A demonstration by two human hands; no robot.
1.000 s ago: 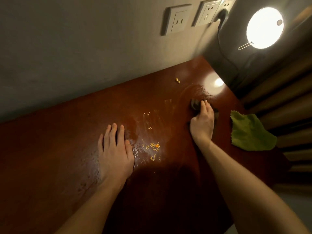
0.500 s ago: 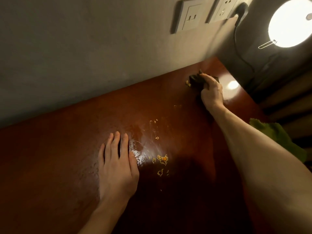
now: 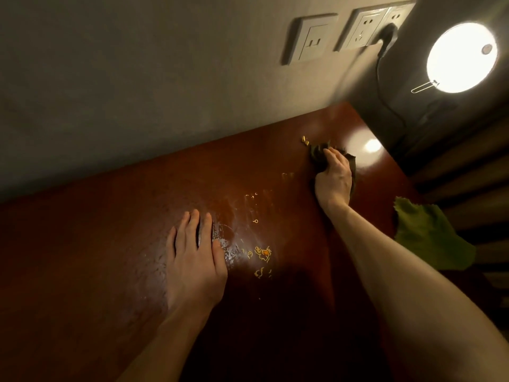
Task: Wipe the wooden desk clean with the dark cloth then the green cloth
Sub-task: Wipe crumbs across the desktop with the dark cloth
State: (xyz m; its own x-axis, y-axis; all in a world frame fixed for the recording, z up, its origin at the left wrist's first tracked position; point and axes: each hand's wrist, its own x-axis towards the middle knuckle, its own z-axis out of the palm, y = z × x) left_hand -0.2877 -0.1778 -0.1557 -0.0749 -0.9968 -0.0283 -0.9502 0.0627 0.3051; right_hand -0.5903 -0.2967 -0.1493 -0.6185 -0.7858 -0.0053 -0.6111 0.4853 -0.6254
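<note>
1. Nearest the viewer, the left hand [image 3: 192,260] lies palm-down on the reddish-brown wooden worktop [image 3: 82,257]; its grip is wide, fingers straight and close together, holding nothing.
2. Just beside the left fingertips, a whitish wet smear [image 3: 231,244] streaks the surface.
3. Right of the smear, a small scatter of orange crumbs [image 3: 263,253] lies on the wood, apart from both hands.
4. At the worktop's right edge, the green cloth [image 3: 429,238] lies crumpled and untouched, near the right forearm.
5. Farther back, the right hand [image 3: 333,177] presses the dark cloth [image 3: 316,154] onto the wood; its grip is curled round the bunched cloth, close to the far right corner.
6. Just beyond the dark cloth, a few yellow bits [image 3: 304,139] lie near the wall.
7. On the wall behind, wall sockets [image 3: 311,40] sit in a row, one holding a black plug [image 3: 385,37]; a round lamp [image 3: 462,57] glows at the right, its reflection showing on the wood.
</note>
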